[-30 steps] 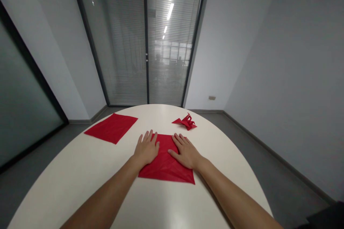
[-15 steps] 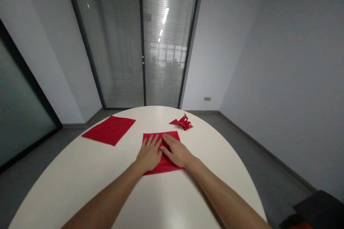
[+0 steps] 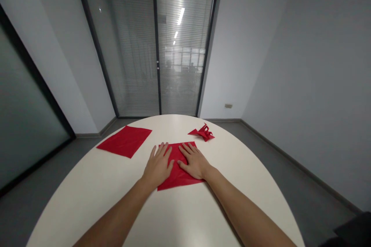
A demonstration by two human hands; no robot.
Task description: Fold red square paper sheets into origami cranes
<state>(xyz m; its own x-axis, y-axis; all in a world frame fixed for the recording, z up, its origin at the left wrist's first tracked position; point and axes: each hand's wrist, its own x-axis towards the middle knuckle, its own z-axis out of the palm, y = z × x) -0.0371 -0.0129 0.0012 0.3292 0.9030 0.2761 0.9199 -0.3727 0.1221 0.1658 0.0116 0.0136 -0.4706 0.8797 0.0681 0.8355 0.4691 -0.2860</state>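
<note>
Centre: red sheet partly hidden under left hand and right hand. Bottom edge crops forearms and white table. Lower right corner: dark object, cut off, unidentifiable. Wall plate, right of centre: detail too small. Beyond blinds, upper centre: blurred.

"What stood at the far end?"

"Two tall glazed panels, dark-framed, with horizontal blinds; bright strips of light showed in the right one."

"And the walls?"

"Pale grey, above a dark grey floor. A small plate sat low, right of the glass; a cloudy pane stood far left."

"Furniture?"

"A white, round-edged table caught some glare."
</note>
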